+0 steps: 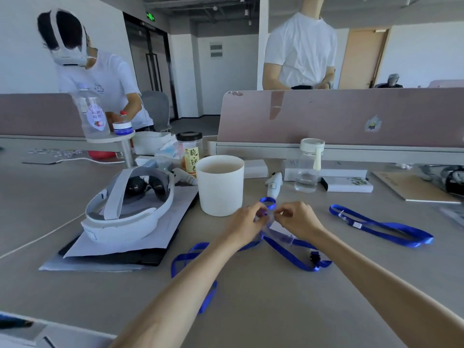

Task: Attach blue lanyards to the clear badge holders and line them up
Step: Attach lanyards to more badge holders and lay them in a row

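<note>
My left hand (247,223) and my right hand (298,219) meet above the table and pinch the looped end of a blue lanyard (288,254) together with a clear badge holder (281,233) that hangs between them. A small blue loop sticks up above the fingertips. The lanyard's strap trails down to the table on both sides, with a black clip near its right bend. A second blue lanyard (381,226) with a clear holder on it lies flat to the right.
A white cup (221,184) stands just behind my hands. A white headset (125,209) rests on papers at left. A clear bottle (307,167), a jar (189,151), boxes and a notebook (414,187) line the back. Two people stand beyond the pink divider (339,116).
</note>
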A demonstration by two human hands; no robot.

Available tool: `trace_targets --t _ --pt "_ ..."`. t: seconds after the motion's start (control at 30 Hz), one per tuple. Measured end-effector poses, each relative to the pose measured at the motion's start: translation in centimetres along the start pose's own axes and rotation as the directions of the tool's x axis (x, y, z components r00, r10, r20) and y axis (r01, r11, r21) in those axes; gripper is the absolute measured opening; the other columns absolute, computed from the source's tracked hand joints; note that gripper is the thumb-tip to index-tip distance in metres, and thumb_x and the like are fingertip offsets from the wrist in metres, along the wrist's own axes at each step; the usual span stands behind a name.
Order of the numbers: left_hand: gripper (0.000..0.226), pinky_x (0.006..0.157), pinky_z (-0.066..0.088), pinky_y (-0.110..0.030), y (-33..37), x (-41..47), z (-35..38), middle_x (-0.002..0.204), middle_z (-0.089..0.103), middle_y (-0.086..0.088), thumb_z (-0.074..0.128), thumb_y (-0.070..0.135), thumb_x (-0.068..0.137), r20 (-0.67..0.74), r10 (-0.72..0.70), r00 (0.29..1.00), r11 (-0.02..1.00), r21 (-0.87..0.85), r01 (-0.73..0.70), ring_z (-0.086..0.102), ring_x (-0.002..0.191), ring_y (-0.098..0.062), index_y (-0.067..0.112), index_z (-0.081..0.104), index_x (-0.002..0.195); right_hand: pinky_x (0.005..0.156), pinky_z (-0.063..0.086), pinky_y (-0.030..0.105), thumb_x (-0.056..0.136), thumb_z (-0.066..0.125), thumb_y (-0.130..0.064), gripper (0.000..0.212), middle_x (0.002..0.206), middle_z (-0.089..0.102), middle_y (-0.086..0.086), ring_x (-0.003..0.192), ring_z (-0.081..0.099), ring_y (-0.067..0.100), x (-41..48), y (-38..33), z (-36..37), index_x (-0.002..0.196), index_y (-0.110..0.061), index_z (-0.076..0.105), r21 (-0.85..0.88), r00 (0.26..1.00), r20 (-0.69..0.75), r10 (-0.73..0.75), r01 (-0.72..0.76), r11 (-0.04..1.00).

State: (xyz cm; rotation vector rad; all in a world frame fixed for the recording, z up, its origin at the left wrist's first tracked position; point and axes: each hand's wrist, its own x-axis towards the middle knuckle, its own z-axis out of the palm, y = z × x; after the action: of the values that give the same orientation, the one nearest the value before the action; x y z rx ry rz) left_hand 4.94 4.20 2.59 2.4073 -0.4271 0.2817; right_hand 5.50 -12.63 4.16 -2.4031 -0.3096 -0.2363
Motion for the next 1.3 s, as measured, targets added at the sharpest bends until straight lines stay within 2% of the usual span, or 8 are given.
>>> trace_targets --t 0.17,0.33,0.43,0.63,0.87,0.97,1.13,1.3 --pt "0.017 0.067 0.048 -0.03 -0.5 0.7 2.0 0.088 0.064 0.001 0.049 0.022 0.096 -0.029 0.019 0.999 0.996 -0.083 -0.021 0.058 0.073 -0.014 0.019 0.066 0.097 0.086 0.052 0.037 0.088 0.06 -0.02 0.02 0.092 0.068 -0.01 0.09 0.063 0.015 -1.7 0.9 -1.8 0.1 -0.034 0.069 0.0 0.995 0.092 -0.036 0.036 0.999" --pt "0.009 0.077 0.052 -0.032 -1.8 1.0 2.9 0.083 0.067 0.012 0.056 0.03 0.091 -0.067 -0.053 0.996 0.973 -0.229 0.036 0.062 0.081 -0.007 0.033 0.06 0.084 0.116 0.014 0.035 0.077 0.048 -0.036 0.069 0.154 0.03 -0.011 0.144 0.019 0.012 -3.6 3.7 -1.7 0.145 -0.033 0.036 -0.194 0.949 0.314 -0.023 0.088 0.977" --pt "0.009 0.067 0.041 -0.009 -2.0 1.0 2.4 0.08 0.063 0.013 0.056 0.026 0.094 -0.09 -0.098 0.991 0.957 -0.282 0.069 0.057 0.077 0.002 0.025 0.06 0.087 0.111 0.011 0.025 0.076 0.039 -0.05 0.073 0.155 0.032 -0.009 0.144 0.022 0.01 -3.8 4.4 -0.7 0.146 -0.03 0.037 -0.256 0.962 0.253 -0.108 0.174 0.951" --pt "0.012 0.07 0.045 -0.021 -2.2 1.3 2.7 0.08 0.062 0.011 0.055 0.026 0.094 -0.109 -0.12 0.987 0.96 -0.266 0.088 0.059 0.079 -0.004 0.028 0.056 0.082 0.105 0.03 0.032 0.081 0.046 -0.06 0.058 0.137 0.05 -0.013 0.13 0.04 0.013 -3.7 4.4 0.5 0.131 -0.032 0.054 -0.318 0.966 0.081 -0.244 0.257 0.912" --pt "0.02 0.071 0.05 -0.037 -2.8 1.2 3.3 0.073 0.059 0.009 0.055 0.026 0.093 -0.109 -0.162 0.981 0.967 -0.216 0.136 0.059 0.073 -0.012 0.035 0.052 0.075 0.108 0.021 0.036 0.071 0.047 -0.082 0.085 0.148 0.037 -0.013 0.135 0.028 0.016 -3.4 4.4 0.0 0.141 -0.036 0.034 -0.329 0.997 0.006 0.081 -0.075 0.941" --pt "0.019 0.077 0.05 -0.041 -2.2 1.1 3.4 0.08 0.062 0.008 0.056 0.028 0.093 -0.068 -0.173 0.983 0.951 -0.271 0.149 0.061 0.08 -0.016 0.034 0.053 0.075 0.107 0.021 0.036 0.069 0.056 -0.078 0.088 0.145 0.038 -0.01 0.134 0.027 0.017 -3.3 4.2 -0.1 0.142 -0.032 0.034 -0.265 0.989 -0.003 0.149 -0.144 0.953" --pt "0.012 0.067 0.042 -0.015 0.1 0.8 2.4 0.075 0.062 0.006 0.055 0.022 0.095 -0.016 -0.292 0.956 0.805 -0.544 0.237 0.058 0.068 -0.001 0.017 0.058 0.084 0.097 0.044 0.037 0.067 0.08 -0.046 0.081 0.116 0.048 -0.007 0.104 0.052 0.015 -3.1 4.0 -1.1 0.135 -0.028 0.039 0.123 0.958 -0.072 0.279 -0.269 0.955" --pt "0.014 0.065 0.044 -0.023 0.1 0.8 2.0 0.084 0.072 0.006 0.053 0.021 0.095 -0.073 -0.367 0.927 0.729 -0.642 0.238 0.066 0.069 -0.002 0.014 0.059 0.084 0.062 0.056 0.024 0.09 0.065 -0.02 0.027 0.089 0.068 0.007 0.072 0.066 0.015 -3.6 4.4 -2.6 0.114 -0.008 0.06 0.577 0.946 -0.004 0.324 -0.262 0.774"
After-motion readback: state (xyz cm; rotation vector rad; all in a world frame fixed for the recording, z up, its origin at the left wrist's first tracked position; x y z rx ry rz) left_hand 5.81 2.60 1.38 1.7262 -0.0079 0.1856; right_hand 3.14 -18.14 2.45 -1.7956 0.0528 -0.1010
